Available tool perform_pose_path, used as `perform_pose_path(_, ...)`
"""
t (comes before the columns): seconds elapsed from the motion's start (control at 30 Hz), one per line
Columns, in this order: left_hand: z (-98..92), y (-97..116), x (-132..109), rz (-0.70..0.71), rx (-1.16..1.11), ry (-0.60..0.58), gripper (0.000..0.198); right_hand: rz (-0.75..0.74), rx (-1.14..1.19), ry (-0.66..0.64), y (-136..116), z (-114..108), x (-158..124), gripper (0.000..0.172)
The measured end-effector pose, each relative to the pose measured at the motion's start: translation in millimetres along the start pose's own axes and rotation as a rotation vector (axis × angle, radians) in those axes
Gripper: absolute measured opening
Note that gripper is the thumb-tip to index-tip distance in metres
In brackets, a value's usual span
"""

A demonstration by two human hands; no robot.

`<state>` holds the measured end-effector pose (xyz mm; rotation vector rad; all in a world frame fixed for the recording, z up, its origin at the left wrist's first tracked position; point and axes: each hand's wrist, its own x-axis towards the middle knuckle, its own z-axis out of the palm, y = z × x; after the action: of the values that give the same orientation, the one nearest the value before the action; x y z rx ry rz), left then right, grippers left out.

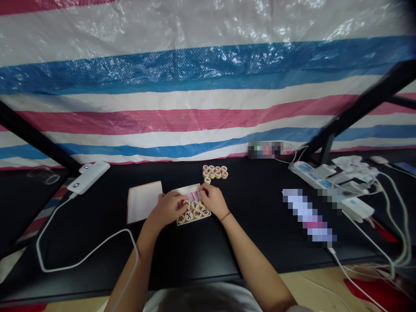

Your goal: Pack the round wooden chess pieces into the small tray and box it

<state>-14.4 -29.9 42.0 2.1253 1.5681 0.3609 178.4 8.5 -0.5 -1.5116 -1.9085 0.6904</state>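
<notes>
A shallow white box [193, 220] on the black table holds rows of round Chinese chess pieces [197, 213] with black characters. My left hand [169, 208] reaches over the box's left side, its thumb and fingertips closed around a chess piece [186, 203] there. At the right rim is my right hand [214, 200], fingers bent and pressed together; what they hold, if anything, is hidden. Just beyond those fingers sits a single piece [207, 180]. Behind it, red-marked pieces [215, 174] stand in two rows. The open box lid [143, 201] lies left of the box, partly behind my left hand.
A white power bank [91, 177] with a looping cable [84, 263] lies on the left, near a clear glass [48, 175]. To the right are a blurred-out phone-like object [308, 216], power strips [315, 175] and tangled cables. A striped sheet [182, 121] hangs behind the table.
</notes>
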Motion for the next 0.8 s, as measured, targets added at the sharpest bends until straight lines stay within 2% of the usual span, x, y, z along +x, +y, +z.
perform_pose_path(0.13, 0.0, 6.9, -2.7, -0.056, 0.14, -0.002, 0.025, 0.04, -0.028, 0.044, -3.3, 2.1, -1.6, 0.018)
perform_pose_path(0.33, -4.2, 15.2, -5.2, -0.073, 0.133, -0.052, 0.028, 0.08, -0.075, 0.088, -6.8, 5.8, -3.2, 0.018)
perform_pose_path(0.53, -2.7, 12.6, -2.3, 0.079, -0.025, -0.06, 0.019, 0.091, -0.071, 0.111, -8.0, 8.4, -3.2, 0.018)
perform_pose_path(0.67, 1.9, 5.8, 1.5, 0.161, -0.113, -0.084, 0.02, 0.074, -0.028, 0.114, -6.8, 7.7, -3.3, 0.019)
perform_pose_path(0.73, 4.3, 2.4, 3.8, 0.166, -0.121, -0.021, 0.021, 0.009, -0.005, 0.159, -7.4, 5.0, -3.9, 0.019)
perform_pose_path(0.8, 6.5, 0.0, 6.1, 0.136, -0.149, 0.139, 0.023, -0.124, 0.011, 0.208, -10.6, 1.0, -5.4, 0.021)
